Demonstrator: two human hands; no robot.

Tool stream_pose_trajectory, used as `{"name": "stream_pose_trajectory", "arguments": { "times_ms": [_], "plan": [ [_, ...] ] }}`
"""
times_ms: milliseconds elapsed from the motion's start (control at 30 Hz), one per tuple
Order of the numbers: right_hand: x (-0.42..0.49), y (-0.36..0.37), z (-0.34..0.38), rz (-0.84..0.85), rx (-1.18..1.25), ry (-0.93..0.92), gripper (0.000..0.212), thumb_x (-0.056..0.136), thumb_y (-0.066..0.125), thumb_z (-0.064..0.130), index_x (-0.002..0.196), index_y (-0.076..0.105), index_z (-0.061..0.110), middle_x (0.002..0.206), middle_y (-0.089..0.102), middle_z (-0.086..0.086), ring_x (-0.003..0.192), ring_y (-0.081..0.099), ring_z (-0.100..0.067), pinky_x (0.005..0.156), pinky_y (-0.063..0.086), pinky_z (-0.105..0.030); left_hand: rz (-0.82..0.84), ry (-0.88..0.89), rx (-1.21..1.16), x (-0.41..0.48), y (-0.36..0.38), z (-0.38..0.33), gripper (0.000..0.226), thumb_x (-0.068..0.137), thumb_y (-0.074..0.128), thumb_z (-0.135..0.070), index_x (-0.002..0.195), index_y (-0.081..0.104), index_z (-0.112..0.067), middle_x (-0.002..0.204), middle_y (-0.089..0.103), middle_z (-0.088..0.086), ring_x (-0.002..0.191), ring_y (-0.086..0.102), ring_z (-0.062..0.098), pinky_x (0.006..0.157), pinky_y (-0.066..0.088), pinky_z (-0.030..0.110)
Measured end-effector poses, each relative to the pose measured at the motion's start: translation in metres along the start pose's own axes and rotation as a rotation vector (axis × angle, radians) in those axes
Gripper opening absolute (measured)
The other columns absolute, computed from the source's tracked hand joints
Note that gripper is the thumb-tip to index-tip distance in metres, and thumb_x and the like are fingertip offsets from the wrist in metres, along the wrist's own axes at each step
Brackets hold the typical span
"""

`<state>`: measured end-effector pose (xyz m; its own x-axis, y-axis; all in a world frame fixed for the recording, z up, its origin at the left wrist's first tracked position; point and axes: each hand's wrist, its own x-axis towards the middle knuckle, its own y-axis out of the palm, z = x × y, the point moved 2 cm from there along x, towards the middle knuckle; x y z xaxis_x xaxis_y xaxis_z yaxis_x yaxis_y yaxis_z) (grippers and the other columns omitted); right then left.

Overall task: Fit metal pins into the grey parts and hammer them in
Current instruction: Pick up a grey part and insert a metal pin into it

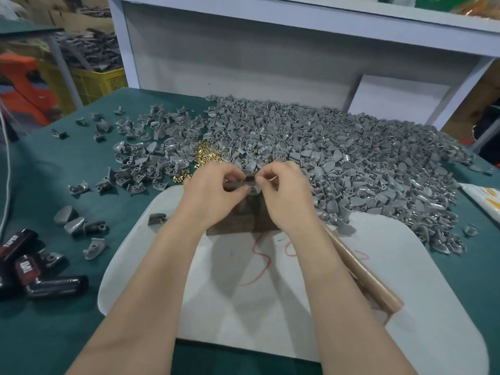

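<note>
Grip closed both sides: left hand (pixel 213 190) holds a grey part (pixel 250 176), right hand (pixel 286 193) pinches a pin (pixel 272 178).

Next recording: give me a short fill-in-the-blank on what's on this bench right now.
1. The left hand and right hand hold the grey part above a dark ____.
2. The wooden handle lies under the ____ forearm.
3. The red scribble is on the ____ pad.
4. The gold pins lie nearer the ____ hand.
Missing words: block, right, white, left.
</note>
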<state>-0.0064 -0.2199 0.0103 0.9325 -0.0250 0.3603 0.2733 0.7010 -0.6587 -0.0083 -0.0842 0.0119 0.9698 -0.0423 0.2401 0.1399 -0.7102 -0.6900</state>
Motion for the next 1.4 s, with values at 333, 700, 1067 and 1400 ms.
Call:
{"name": "stream_pose_trajectory", "arguments": {
  "times_ms": [333, 700, 1067, 1400],
  "plan": [
    [-0.001, 0.008, 0.005, 0.056, -0.227, -0.098, 0.011, 0.092, 0.055, 0.014, 0.095, 0.065, 0.010, 0.100, 0.052, -0.007, 0.096, 0.052, -0.029, 0.085, 0.039, -0.036, 0.032, 0.000, 0.059, -0.001, 0.003, -0.004, 0.013, 0.083, 0.068, -0.021, 0.075, 0.059, -0.027, 0.076, 0.059, -0.010, 0.093, 0.061, 0.022, 0.092, 0.045, 0.043],
    [-0.007, 0.012, 0.004, -0.033, -0.076, -0.073, 0.007, 0.087, 0.058, 0.007, 0.085, 0.064, 0.004, 0.094, 0.056, -0.007, 0.084, 0.054, -0.024, 0.080, 0.040, -0.038, 0.022, -0.001, 0.042, 0.001, 0.005, -0.001, 0.015, 0.084, 0.067, -0.022, 0.072, 0.059, -0.028, 0.075, 0.058, -0.011, 0.092, 0.061, 0.021, 0.091, 0.046, 0.043],
    [-0.002, 0.013, 0.011, -0.009, -0.289, -0.086, 0.010, 0.091, 0.052, 0.009, 0.091, 0.062, 0.011, 0.098, 0.051, -0.003, 0.091, 0.053, -0.023, 0.069, 0.030, -0.025, 0.021, 0.015, 0.072, 0.001, 0.005, -0.002, 0.015, 0.084, 0.067, -0.023, 0.074, 0.058, -0.027, 0.082, 0.059, -0.006, 0.095, 0.060, 0.025, 0.090, 0.045, 0.043],
    [0.001, 0.008, 0.008, 0.042, -0.205, 0.014, 0.011, 0.090, 0.057, 0.015, 0.089, 0.067, 0.012, 0.100, 0.059, -0.005, 0.094, 0.056, -0.023, 0.078, 0.034, -0.026, -0.002, 0.010, 0.085, 0.000, 0.005, -0.002, 0.015, 0.084, 0.067, -0.027, 0.074, 0.057, -0.029, 0.085, 0.059, -0.008, 0.097, 0.060, 0.023, 0.091, 0.045, 0.043]
  ]
}}
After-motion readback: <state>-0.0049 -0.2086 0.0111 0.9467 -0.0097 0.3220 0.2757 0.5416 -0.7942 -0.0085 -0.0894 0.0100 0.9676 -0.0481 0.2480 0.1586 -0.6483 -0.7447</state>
